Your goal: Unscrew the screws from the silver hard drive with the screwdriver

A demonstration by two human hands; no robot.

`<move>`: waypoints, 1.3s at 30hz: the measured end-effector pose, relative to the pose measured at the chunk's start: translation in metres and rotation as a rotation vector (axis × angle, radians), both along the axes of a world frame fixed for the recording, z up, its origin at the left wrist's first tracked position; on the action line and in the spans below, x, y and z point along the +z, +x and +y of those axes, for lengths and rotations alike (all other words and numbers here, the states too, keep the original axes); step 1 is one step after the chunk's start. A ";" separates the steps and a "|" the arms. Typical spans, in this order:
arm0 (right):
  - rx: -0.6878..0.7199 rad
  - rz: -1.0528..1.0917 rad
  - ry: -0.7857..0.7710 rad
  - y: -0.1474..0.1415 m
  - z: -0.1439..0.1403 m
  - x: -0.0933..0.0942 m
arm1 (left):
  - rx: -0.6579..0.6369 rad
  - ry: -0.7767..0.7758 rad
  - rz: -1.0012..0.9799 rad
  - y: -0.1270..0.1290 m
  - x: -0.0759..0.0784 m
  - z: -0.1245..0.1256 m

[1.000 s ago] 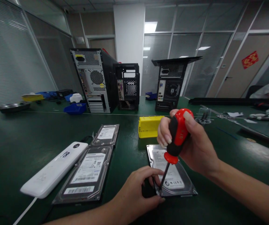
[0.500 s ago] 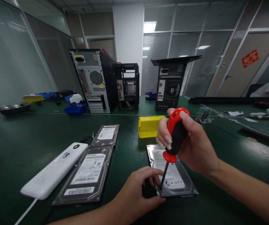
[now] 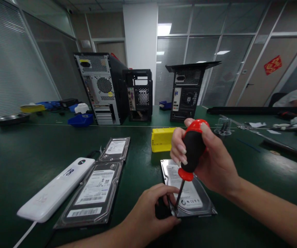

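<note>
A hard drive (image 3: 193,194) with a white label lies on the green table in front of me. My right hand (image 3: 202,155) is wrapped round the red and black handle of a screwdriver (image 3: 193,146). Its shaft leans slightly, and the tip meets the drive's near left corner. Thumb and curled fingers of my left hand (image 3: 155,210) grip that same corner, beside the tip. Whatever lies right under the tip is too small to make out. To the left are a second hard drive (image 3: 94,189) and another hard drive (image 3: 116,148) behind it, both label side up.
A white power bank (image 3: 57,189) with a cable lies at the left. Behind the drive stands a yellow bin (image 3: 161,139). Computer cases (image 3: 104,89) line the back. A clear cup (image 3: 223,126) holding small dark parts is at the right. A person's sleeve (image 3: 295,97) shows far right.
The screwdriver handle has turned a little in my right hand, with more black facing me. The whole view has shifted slightly; my left hand stays at the drive's corner.
</note>
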State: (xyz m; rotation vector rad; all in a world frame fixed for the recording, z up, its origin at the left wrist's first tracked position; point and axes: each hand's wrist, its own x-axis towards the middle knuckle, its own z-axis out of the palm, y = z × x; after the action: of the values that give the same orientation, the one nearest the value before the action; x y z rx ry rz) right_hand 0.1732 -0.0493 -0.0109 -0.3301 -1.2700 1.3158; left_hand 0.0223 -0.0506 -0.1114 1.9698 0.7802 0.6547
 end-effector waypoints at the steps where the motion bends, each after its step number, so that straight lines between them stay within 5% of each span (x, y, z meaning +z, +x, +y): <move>1: -0.007 0.000 0.001 0.000 0.001 -0.001 | 0.002 0.000 0.003 0.000 0.000 0.000; 39: -0.090 -0.091 -0.055 0.001 -0.004 0.002 | -0.006 0.005 -0.007 0.000 0.001 -0.001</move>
State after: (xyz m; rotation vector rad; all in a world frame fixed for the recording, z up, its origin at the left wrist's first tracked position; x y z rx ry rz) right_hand 0.1739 -0.0537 -0.0090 -0.4851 -1.2812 1.2725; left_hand 0.0226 -0.0512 -0.1103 1.9730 0.7682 0.6604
